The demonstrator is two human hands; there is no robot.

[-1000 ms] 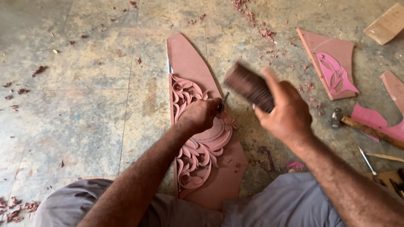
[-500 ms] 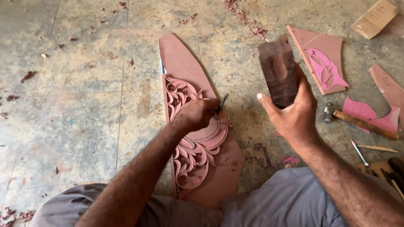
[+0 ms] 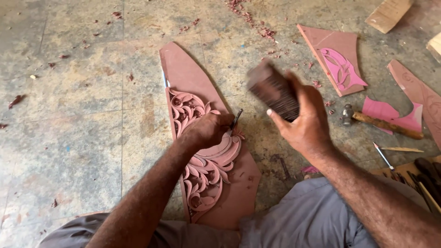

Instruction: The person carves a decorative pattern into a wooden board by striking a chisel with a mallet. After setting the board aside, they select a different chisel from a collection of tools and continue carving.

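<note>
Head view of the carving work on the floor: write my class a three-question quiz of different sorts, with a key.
1. True or false: the left hand holds a thin metal chisel against the reddish-brown carved wooden panel.
2. What does the right hand grip? A) dark ridged wooden block B) paintbrush C) saw
3. Fill in: the metal-headed hammer with wooden handle lies on the concrete ___.

Key: 1 true; 2 A; 3 floor.
</note>
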